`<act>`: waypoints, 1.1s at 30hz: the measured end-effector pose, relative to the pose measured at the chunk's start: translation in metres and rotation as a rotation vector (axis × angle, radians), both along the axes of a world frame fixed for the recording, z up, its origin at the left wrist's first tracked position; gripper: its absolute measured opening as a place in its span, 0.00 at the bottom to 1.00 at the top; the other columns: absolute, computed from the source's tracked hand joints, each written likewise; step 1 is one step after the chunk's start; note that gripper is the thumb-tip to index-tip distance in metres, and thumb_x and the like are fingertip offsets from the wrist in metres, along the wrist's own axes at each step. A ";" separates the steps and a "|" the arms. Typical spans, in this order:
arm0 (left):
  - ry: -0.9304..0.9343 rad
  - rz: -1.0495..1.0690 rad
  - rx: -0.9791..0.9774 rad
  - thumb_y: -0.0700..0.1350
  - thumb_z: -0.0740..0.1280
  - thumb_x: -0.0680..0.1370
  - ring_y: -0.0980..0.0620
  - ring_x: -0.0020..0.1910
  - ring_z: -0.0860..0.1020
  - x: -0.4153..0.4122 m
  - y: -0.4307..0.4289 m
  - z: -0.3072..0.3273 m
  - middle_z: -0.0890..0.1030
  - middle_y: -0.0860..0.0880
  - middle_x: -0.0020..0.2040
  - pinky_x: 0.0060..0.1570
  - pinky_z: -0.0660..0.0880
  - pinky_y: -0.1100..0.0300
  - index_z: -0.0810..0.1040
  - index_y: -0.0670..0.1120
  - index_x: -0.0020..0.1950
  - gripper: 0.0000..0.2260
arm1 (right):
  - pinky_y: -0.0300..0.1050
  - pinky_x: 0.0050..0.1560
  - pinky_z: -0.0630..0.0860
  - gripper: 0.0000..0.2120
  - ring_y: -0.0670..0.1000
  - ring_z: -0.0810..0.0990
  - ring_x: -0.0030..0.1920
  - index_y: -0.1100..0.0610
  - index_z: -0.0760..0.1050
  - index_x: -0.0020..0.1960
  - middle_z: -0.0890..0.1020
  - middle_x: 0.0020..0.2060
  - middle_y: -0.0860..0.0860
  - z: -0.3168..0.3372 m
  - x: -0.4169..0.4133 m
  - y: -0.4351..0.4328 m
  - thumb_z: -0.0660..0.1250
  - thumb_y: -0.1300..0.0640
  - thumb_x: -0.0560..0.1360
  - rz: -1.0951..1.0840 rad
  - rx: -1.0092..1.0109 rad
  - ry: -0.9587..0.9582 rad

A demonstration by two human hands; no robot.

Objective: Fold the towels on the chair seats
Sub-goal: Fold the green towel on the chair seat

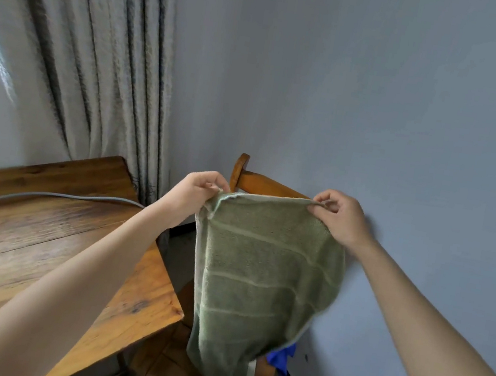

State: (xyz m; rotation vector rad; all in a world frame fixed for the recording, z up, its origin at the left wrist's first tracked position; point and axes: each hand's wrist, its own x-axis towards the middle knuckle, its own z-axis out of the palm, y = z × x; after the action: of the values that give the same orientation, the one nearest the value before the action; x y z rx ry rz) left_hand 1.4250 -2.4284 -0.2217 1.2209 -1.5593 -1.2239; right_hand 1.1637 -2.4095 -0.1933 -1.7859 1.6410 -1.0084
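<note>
A green towel [262,273] with pale stripes hangs in the air over a wooden chair [260,181], its lower end reaching down to the chair seat [180,374]. My left hand [198,190] pinches the towel's top left corner. At the top right corner my right hand [338,217] pinches the upper edge. The top edge is stretched straight between both hands. A blue cloth [280,358] peeks out behind the towel's lower right side; most of it is hidden.
A wooden table [39,237] stands at the left, its corner close to the chair, with a grey cable [33,196] across it. A grey curtain [83,50] hangs behind. A plain wall [412,115] runs close along the chair's right side.
</note>
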 end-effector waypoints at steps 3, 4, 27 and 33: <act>0.094 -0.066 0.060 0.40 0.56 0.81 0.48 0.42 0.77 -0.011 0.006 0.010 0.79 0.48 0.40 0.44 0.75 0.61 0.78 0.46 0.41 0.13 | 0.28 0.26 0.63 0.06 0.38 0.69 0.23 0.54 0.73 0.39 0.73 0.25 0.42 0.024 -0.005 0.001 0.69 0.61 0.73 0.090 -0.056 0.136; -0.021 -0.119 0.025 0.47 0.59 0.80 0.49 0.45 0.77 -0.014 0.011 0.011 0.78 0.49 0.43 0.48 0.74 0.58 0.77 0.49 0.43 0.10 | 0.29 0.27 0.62 0.07 0.39 0.69 0.23 0.54 0.73 0.39 0.72 0.24 0.43 0.029 -0.008 0.002 0.69 0.61 0.73 0.107 -0.062 0.164; 0.113 0.203 -0.334 0.45 0.71 0.71 0.64 0.29 0.76 -0.023 0.193 0.099 0.81 0.57 0.30 0.30 0.73 0.73 0.83 0.55 0.35 0.06 | 0.33 0.34 0.73 0.05 0.40 0.75 0.30 0.47 0.81 0.31 0.78 0.26 0.41 0.071 -0.151 0.114 0.72 0.53 0.66 0.422 -0.131 -0.326; -0.199 0.458 -0.397 0.40 0.66 0.77 0.66 0.35 0.75 -0.035 0.155 0.095 0.78 0.59 0.38 0.40 0.73 0.70 0.77 0.59 0.40 0.13 | 0.34 0.24 0.68 0.15 0.41 0.70 0.24 0.51 0.78 0.29 0.75 0.21 0.42 0.055 -0.142 0.077 0.68 0.63 0.73 0.198 -0.204 -0.318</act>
State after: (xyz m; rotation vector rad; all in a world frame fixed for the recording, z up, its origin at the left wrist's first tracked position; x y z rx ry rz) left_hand 1.3901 -2.2729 -0.1263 1.3577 -1.4608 -0.4849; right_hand 1.0213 -2.3327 -0.1385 -1.7639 1.1813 -1.3248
